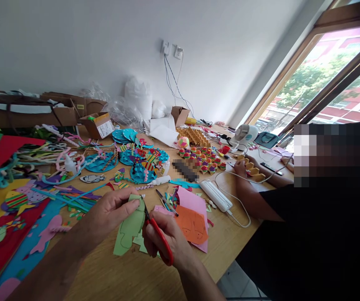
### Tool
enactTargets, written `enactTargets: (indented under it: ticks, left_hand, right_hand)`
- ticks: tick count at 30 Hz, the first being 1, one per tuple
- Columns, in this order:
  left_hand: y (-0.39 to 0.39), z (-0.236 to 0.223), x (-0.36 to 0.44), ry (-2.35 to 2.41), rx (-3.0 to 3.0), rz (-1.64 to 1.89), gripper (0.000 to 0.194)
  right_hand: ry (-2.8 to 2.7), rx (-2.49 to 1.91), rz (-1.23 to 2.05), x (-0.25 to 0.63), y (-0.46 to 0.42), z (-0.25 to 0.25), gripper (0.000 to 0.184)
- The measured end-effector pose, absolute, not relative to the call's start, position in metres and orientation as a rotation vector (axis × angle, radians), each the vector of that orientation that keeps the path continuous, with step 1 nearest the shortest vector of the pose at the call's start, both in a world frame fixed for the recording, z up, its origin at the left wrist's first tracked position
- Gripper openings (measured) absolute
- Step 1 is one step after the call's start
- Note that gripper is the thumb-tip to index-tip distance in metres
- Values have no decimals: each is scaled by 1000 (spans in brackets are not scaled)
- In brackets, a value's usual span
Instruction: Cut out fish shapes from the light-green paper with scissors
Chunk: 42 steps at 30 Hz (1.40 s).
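My left hand [112, 211] pinches the top of a light green paper sheet [129, 230] with a fish outline drawn on it, holding it above the wooden table [126, 276]. My right hand [164, 238] is closed round the red handles of a pair of scissors [159, 238]. The blades point up and meet the paper's right edge. Just right of my hands lie an orange sheet [192, 225] and a pink sheet [194, 200].
A person in black sits at the right, with a hand [241, 167] on yellow folded paper pieces. Blue paper plates [142, 167], pipe cleaners [42, 156], coloured foam sheets [7, 234], a white power strip [215, 195], a small fan [244, 136] and cardboard boxes [100, 124] crowd the table.
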<state>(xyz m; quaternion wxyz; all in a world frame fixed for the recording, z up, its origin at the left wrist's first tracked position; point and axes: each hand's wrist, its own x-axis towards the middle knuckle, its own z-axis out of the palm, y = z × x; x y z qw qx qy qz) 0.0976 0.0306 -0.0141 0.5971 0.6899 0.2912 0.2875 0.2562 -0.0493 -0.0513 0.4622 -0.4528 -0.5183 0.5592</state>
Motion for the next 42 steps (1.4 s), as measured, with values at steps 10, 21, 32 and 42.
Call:
enactTargets:
  ticks: [10,21,32,42]
  left_hand:
    - [32,-17,96,644,1571,651,26]
    - [31,-17,95,671,1515,604,24]
    - [37,-21,93,655,1510,530,24]
    - [36,-20,92,669,1471,480,24]
  right_hand:
    - [-1261,-1117,1382,256,-52,-51,61]
    - [-1268,-1117,1398,257,-54,-51,60]
    - [-1268,-1156,1396,259,-56,-54,51]
    - [-1339,-1213,1358,265,-60,-53,44]
